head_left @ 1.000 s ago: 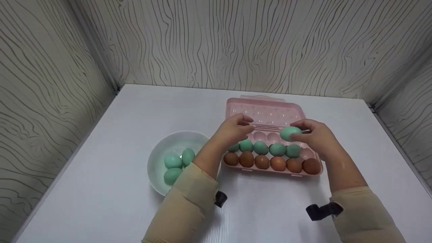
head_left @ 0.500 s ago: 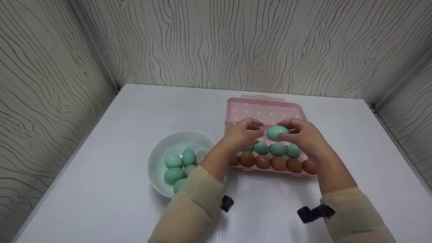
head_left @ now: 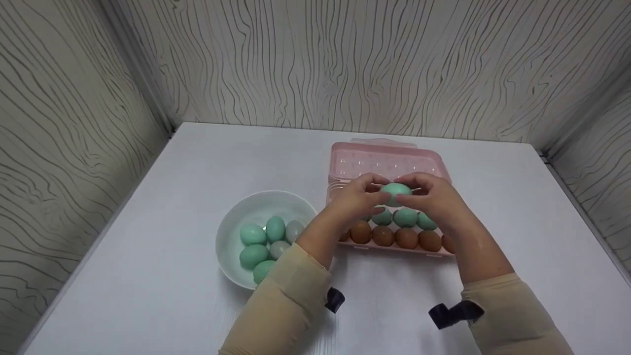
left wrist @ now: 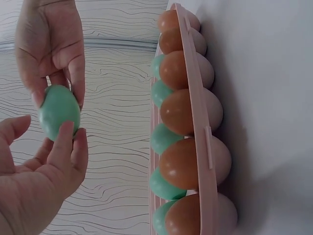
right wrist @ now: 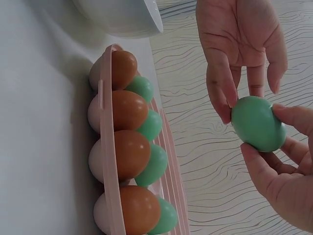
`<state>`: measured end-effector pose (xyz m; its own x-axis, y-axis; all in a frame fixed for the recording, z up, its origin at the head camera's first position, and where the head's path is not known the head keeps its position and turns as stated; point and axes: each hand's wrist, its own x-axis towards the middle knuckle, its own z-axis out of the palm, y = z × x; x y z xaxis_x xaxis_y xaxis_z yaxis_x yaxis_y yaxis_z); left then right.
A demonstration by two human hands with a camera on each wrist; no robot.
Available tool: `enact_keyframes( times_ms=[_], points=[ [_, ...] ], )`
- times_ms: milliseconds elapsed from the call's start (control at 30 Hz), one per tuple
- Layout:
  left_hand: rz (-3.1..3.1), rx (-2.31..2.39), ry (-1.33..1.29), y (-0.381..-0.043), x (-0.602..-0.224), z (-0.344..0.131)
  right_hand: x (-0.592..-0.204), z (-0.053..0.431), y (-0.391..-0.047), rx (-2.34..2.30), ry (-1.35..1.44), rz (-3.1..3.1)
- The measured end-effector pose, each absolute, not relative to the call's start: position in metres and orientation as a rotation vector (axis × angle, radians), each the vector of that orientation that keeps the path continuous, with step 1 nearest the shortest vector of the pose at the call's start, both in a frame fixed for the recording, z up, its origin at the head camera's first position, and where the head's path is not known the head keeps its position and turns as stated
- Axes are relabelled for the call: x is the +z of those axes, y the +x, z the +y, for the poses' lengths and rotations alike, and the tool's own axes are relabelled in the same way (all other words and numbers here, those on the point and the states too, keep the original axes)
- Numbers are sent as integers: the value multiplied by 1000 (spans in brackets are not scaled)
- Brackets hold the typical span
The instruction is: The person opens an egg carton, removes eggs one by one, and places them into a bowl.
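Enclosing the workspace left, back and right: wood-grain-patterned panels [head_left: 315, 64]. Within them, a white desk [head_left: 148, 222]. On the desk, right of centre, a pink egg carton [head_left: 389, 162], lid folded back toward the rear panel. To its left, a white bowl [head_left: 231, 207], partly hidden by the left forearm.

Both hands are over the carton. Right hand [head_left: 434, 199]: pinching a green egg between thumb and fingers. Left hand [head_left: 360, 199]: spread beside the egg's opposite end, fingers touching the shell; in the left wrist view the thumb stands apart from it.

In the carton, front row: brown eggs [head_left: 383, 236]; next row behind: green eggs [head_left: 405, 217], row ends covered by the hands. In the bowl: several loose green eggs [head_left: 254, 256] and two paler, greyish eggs [head_left: 294, 230]. Held green egg [right wrist: 259, 123]: lying sideways between the two hands, raised above the carton and clear of it.
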<state>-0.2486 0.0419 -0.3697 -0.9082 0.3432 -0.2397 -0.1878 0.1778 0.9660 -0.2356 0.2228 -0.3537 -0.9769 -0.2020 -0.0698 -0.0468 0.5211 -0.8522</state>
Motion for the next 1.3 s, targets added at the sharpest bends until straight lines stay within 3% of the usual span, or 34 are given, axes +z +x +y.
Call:
enact_keyframes(
  times_ms=[667,1300],
  points=[
    [2074,1795,166,-253,-360,30,-349,223,-237,-1522,-337,2552],
    [2325,1616,273,-258,-333,-31,-353,248,-241,-1520,-196,2574]
  ],
)
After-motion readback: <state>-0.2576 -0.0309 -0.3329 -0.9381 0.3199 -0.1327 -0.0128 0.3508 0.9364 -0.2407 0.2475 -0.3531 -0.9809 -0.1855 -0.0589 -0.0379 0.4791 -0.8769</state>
